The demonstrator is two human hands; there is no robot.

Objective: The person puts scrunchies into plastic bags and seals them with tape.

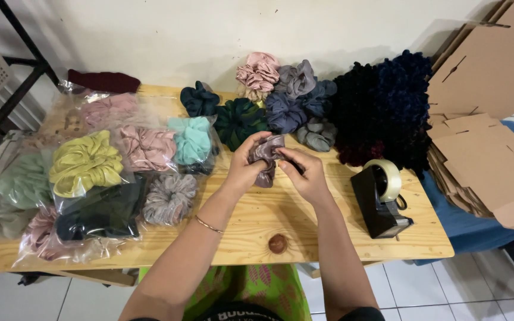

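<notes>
Both my hands hold one mauve-grey satin scrunchie (pixel 267 159) above the middle of a pale wooden table (pixel 304 229). My left hand (pixel 244 166) grips its left side, with a thin bracelet on that wrist. My right hand (pixel 307 172) pinches its right side. Just behind the scrunchie lie loose ones: dark green (pixel 239 120), teal (pixel 199 100), pink (pixel 258 72) and several grey-blue (pixel 295 101).
Scrunchies bagged in clear plastic cover the table's left half, among them yellow-green (pixel 85 162), pink (pixel 147 148) and aqua (pixel 191 138). A pile of dark velvet scrunchies (pixel 388 107) sits at the back right. A black tape dispenser (pixel 381 199) stands right. Flat cardboard boxes (pixel 489 119) lean beyond it.
</notes>
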